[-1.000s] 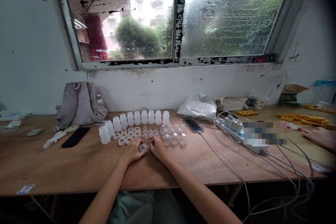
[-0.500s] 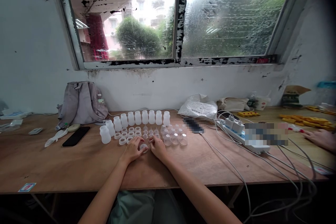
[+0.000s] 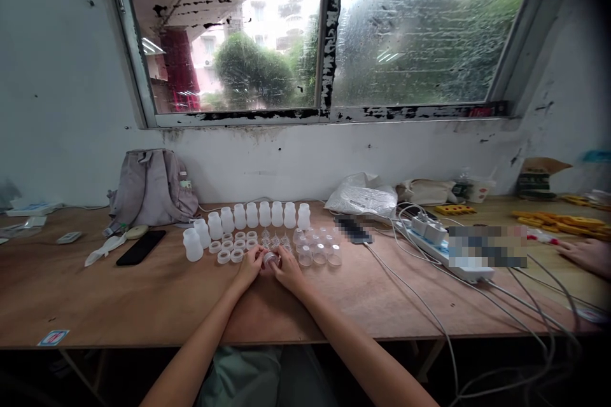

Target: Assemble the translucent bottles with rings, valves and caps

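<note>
Between both hands is a small clear bottle ring (image 3: 270, 259), just above or on the table; any part inside it is too small to make out. My left hand (image 3: 251, 267) grips its left side with fingers curled. My right hand (image 3: 286, 267) closes on its right side. Behind the hands are several clear bottle nipples (image 3: 275, 240), partly hidden by the fingers. Rows of whitish bottle rings (image 3: 224, 256) lie left of them, and domed clear caps (image 3: 319, 257) sit to the right. Frosted baby bottles (image 3: 252, 215) stand in a curved line behind.
A black phone (image 3: 140, 248) and a grey backpack (image 3: 153, 187) are on the left. To the right lie a dark phone-like device (image 3: 353, 229), a white power strip (image 3: 458, 261) with trailing cables and a plastic bag (image 3: 363, 196). Another person's hand (image 3: 587, 254) rests at far right.
My hands have come closer together. The left one has moved up and right, lifting its fingers over the clear ring, and both hands now hold it between them.
</note>
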The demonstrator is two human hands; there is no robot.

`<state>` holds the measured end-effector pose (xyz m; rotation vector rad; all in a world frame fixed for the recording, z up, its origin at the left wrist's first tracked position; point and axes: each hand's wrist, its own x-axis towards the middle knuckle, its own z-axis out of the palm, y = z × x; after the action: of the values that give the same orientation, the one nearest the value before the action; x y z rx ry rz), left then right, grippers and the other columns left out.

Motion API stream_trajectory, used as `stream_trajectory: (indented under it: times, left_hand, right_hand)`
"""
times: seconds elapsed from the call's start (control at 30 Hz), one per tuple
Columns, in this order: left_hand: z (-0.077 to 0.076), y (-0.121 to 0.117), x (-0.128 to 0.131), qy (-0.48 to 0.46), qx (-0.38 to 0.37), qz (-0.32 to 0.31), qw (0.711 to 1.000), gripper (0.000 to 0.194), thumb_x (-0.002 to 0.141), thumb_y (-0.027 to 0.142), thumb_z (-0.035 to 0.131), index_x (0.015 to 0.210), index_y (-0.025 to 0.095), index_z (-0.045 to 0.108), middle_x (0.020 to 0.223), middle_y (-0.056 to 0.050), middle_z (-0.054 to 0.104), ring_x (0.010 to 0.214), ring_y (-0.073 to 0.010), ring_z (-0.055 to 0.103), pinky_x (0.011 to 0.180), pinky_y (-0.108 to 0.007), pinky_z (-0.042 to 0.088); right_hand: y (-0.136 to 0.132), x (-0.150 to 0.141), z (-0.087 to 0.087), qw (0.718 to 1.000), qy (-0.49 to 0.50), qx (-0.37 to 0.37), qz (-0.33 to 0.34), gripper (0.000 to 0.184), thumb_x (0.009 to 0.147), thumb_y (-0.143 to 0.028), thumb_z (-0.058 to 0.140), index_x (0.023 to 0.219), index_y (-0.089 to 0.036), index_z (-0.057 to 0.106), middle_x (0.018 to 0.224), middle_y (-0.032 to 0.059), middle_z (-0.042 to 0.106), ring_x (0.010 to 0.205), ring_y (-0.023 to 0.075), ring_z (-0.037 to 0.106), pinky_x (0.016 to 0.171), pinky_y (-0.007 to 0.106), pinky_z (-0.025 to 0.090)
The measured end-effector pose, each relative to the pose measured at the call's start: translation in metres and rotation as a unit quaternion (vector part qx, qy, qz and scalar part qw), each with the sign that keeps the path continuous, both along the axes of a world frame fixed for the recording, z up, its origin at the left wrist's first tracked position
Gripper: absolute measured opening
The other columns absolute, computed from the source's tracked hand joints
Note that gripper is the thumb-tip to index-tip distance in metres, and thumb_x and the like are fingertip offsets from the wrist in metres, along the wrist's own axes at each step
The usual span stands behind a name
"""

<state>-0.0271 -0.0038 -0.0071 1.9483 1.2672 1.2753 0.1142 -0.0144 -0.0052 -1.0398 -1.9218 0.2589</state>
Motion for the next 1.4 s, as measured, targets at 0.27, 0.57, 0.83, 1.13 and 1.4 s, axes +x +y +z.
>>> stream_trajectory:
  times: [0.27,0.57,0.83,1.13,1.4]
  left_hand:
    - [-0.003,-0.007,0.009,-0.046,-0.024,0.007,0.999,0.029,0.084,0.033,0.027,0.097,0.018,0.048,0.073,-0.002,0.061,0.051,-0.0124,0.058,0.049,-0.024,0.046]
    - [0.007,-0.020,0.010,0.031,0.026,0.005,0.999,0.019,0.071,0.015,0.039,0.085,0.020,0.051,0.069,0.001,0.058,0.062,-0.0137,0.054,0.063,-0.025,0.043]
    - [0.012,-0.026,0.011,0.089,0.045,0.009,0.995,0.023,0.069,0.010,0.038,0.086,0.020,0.050,0.067,0.001,0.054,0.066,-0.0147,0.052,0.066,-0.026,0.040]
    - [0.011,-0.026,0.012,0.116,0.058,0.007,0.992,0.024,0.069,0.009,0.038,0.087,0.019,0.049,0.071,0.001,0.055,0.068,-0.0138,0.052,0.068,-0.025,0.040]
    - [0.007,-0.023,0.011,0.129,0.061,0.008,0.990,0.028,0.067,0.008,0.038,0.090,0.019,0.050,0.071,0.001,0.056,0.067,-0.0136,0.053,0.066,-0.024,0.041]
  right_hand:
    - [0.010,0.001,-0.005,0.997,0.029,-0.025,-0.069,0.010,0.070,-0.016,0.041,0.077,-0.018,0.048,0.070,0.0019,0.054,0.064,0.0146,0.050,0.062,0.025,0.039]
    - [0.007,0.003,-0.004,0.995,0.026,-0.056,-0.081,0.023,0.065,-0.015,0.045,0.087,-0.020,0.047,0.063,-0.0023,0.051,0.058,0.0139,0.050,0.056,0.023,0.037]
    - [0.009,0.002,-0.007,0.994,0.022,-0.070,-0.081,0.028,0.062,-0.014,0.043,0.089,-0.021,0.046,0.061,-0.0040,0.047,0.055,0.0129,0.046,0.053,0.021,0.032]
    - [0.009,0.002,-0.008,0.994,0.033,-0.077,-0.065,0.028,0.061,-0.013,0.043,0.088,-0.022,0.045,0.060,-0.0047,0.045,0.054,0.0120,0.045,0.051,0.020,0.031]
    - [0.011,0.003,-0.009,0.995,0.037,-0.071,-0.054,0.028,0.060,-0.011,0.042,0.086,-0.022,0.045,0.057,-0.0055,0.043,0.052,0.0120,0.044,0.052,0.020,0.031]
